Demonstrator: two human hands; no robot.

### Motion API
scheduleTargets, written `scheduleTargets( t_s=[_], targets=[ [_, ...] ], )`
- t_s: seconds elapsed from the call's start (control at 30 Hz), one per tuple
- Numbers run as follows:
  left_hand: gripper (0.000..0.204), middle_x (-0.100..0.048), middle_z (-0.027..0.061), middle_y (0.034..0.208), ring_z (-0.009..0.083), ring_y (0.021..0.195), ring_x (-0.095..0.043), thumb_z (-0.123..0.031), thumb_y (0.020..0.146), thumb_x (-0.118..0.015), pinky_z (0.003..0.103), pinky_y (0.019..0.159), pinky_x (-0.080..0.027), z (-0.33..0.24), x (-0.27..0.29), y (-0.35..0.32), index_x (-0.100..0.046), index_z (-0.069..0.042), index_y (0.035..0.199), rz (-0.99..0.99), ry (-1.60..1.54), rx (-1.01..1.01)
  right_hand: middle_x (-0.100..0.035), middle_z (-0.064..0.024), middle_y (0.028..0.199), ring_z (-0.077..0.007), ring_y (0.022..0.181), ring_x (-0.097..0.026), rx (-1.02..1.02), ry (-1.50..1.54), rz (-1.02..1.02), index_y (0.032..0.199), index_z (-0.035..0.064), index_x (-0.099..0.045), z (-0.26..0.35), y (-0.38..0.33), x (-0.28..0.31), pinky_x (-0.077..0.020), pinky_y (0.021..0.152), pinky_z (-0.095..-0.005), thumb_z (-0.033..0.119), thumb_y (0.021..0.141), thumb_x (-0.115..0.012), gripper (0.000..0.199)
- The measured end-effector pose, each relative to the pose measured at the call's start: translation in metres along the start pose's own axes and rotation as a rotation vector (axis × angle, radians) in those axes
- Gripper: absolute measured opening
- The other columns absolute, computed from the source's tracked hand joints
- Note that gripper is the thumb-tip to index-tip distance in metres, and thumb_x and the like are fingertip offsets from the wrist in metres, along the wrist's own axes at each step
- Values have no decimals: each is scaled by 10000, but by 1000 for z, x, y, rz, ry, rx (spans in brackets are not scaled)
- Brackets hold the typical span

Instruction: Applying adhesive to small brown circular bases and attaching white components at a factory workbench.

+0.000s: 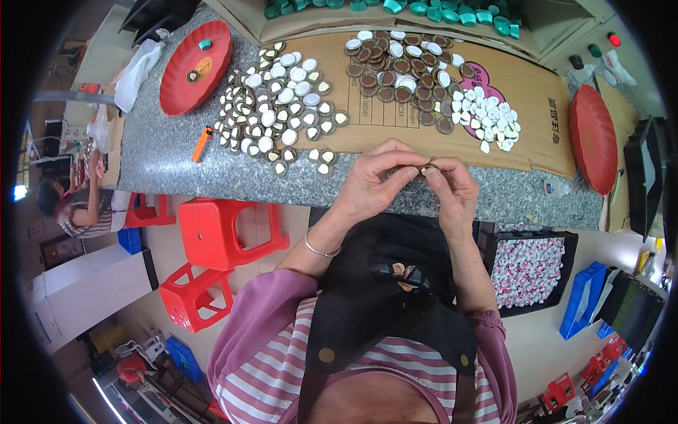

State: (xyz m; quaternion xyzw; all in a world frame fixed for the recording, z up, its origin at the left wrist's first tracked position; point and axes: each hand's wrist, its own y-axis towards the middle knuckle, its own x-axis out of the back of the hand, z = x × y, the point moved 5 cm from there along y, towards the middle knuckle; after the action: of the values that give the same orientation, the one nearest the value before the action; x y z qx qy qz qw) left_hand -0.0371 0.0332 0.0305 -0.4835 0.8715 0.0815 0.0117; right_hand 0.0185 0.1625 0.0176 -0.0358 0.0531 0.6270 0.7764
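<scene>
My left hand (374,178) and my right hand (454,189) meet over the near edge of the cardboard, fingertips pinched together. Between them is a small dark round piece (423,170), mostly covered by the fingers; a pale bit shows by the right thumb. To the left lies a spread of dark ruffle-edged discs with cream or white centres (272,106). A pile of brown ruffle-edged discs (409,67) sits at the far middle, with white round pieces mixed in. Just beyond my right hand is a heap of small white pieces (487,116).
A flat cardboard sheet (544,113) covers part of the speckled grey counter (166,159). Red scalloped trays (176,85) stand at both ends. An orange lighter-like object (203,144) lies at left. Green cups (467,15) fill the shelf behind. Red stools (212,230) stand below.
</scene>
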Motion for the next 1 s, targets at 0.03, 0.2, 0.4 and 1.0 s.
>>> scheduleTargets(
  t_s=[0.03,0.2,0.4,1.0],
  targets=[
    [172,-569,45,888,119,815,-551,45,799,-583,226,706,-449,0,-2,-1,-633,-4,956,-3,-1,-2,-610,-8,836,-65,760,-544,-9,119,-38,915,10,-572,-1,-1,-1,-437,714,-211,84,867,-570,88],
    [164,-568,44,877,120,810,-550,40,802,-585,229,696,-451,7,3,-3,-637,-11,949,-87,-58,-16,-598,-2,869,-57,808,-529,-56,387,-121,932,24,-558,-21,-2,-12,-426,723,-198,74,860,-577,89],
    [171,-570,50,831,135,751,-559,53,797,-571,230,638,-444,-14,5,1,-649,-25,929,-24,242,-79,-586,11,819,-50,727,-520,7,-51,-46,911,28,-553,-8,0,-9,-423,668,-177,12,828,-598,97],
    [200,-553,47,907,114,790,-528,34,758,-623,226,686,-452,-6,11,-6,-636,-22,949,-86,135,-74,-591,-27,926,-82,869,-534,-124,483,-23,994,9,-597,-21,-2,-22,-434,760,-217,92,863,-575,156]
  ],
)
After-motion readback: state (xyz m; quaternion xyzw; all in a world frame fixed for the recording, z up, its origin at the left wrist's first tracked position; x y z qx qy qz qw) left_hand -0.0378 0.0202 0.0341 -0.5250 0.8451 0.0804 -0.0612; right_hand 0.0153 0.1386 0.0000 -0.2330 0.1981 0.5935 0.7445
